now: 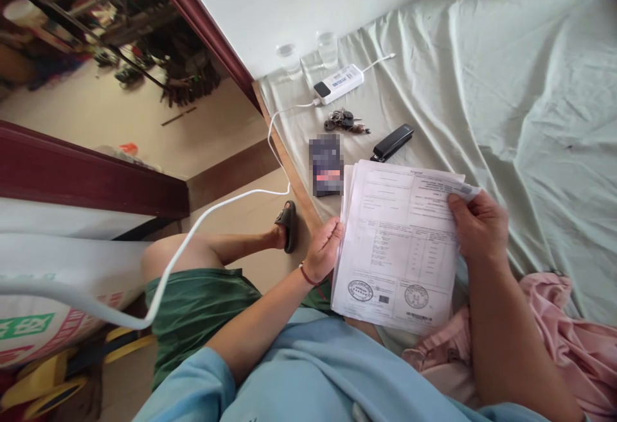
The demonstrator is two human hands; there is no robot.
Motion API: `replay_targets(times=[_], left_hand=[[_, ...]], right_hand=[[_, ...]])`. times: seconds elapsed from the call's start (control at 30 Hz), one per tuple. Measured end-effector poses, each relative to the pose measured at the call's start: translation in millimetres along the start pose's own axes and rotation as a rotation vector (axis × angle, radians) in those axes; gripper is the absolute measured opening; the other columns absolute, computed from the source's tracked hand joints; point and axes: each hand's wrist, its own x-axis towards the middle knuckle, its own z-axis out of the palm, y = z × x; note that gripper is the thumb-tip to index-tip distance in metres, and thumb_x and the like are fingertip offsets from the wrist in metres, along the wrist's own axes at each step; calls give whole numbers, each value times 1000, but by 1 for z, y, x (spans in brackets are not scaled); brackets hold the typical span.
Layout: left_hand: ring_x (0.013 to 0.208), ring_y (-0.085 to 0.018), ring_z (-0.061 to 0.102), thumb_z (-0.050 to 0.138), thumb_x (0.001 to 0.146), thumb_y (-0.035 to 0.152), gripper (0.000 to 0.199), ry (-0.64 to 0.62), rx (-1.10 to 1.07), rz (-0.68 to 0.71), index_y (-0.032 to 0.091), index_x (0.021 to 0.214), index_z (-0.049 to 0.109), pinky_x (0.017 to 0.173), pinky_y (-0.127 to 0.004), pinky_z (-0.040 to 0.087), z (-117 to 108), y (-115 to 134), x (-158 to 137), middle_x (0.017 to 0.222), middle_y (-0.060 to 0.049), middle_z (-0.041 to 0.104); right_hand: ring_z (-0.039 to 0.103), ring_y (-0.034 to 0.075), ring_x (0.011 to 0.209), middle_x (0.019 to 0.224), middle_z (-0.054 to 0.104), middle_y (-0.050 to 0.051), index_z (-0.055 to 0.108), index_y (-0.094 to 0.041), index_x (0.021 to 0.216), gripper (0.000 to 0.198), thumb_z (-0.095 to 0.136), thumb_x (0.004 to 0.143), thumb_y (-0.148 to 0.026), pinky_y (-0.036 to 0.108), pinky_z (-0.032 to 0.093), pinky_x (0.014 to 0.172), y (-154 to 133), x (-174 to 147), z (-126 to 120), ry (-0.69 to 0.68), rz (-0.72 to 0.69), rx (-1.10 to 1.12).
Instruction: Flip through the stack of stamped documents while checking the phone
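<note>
A stack of printed papers (400,248) with round and oval stamps lies between my two hands, tilted over my lap and the edge of the cloth-covered surface. My left hand (324,248) grips the stack's left edge, its fingers tucked behind the sheets. At the upper right corner my right hand (482,226) pinches the top paper, and that corner is folded up a little. Just beyond the papers lies a black stapler (393,142). Left of it are a dark blurred-out booklet or card (326,168) and a bunch of keys (344,120).
A white power bank (339,84) trails a white cable (216,200) across the left side. Two clear cups (328,49) stand by the wall. Pink cloth (549,319) lies at the lower right on the pale green sheet (482,101). A wooden edge (284,158) borders the surface.
</note>
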Motion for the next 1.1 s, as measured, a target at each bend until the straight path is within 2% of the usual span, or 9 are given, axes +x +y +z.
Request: replay_targets(times=[0.33,0.67,0.87,1.1], left_hand=[[67,-14,44,53,103,56,43,-3,-58,-24,18,86,64,64,-28,37,-2,1,-2,72,1,53],[65,-15,45,64,94,62,46,37,-195,-136,18,82,70,64,-28,40,-2,12,2,69,0,57],[73,-18,56,68,91,58,44,39,-250,-185,16,97,78,71,-29,45,-4,11,4,79,-4,70],[75,-18,59,71,90,56,43,30,-296,-210,15,101,79,70,-28,46,-4,5,3,82,-5,73]], right_hand=[[66,16,67,84,76,-1,77,-29,99,19,79,85,-42,29,52,59,-8,-2,6,-12,40,76],[72,19,68,85,79,1,77,-28,95,23,84,76,-38,33,59,62,-10,-4,10,-4,242,156],[73,20,68,85,80,1,76,-26,97,25,82,76,-38,33,59,62,-11,-5,12,-38,293,178],[73,20,65,82,78,1,75,-25,97,25,80,78,-38,34,58,59,-6,-6,14,-49,266,147]])
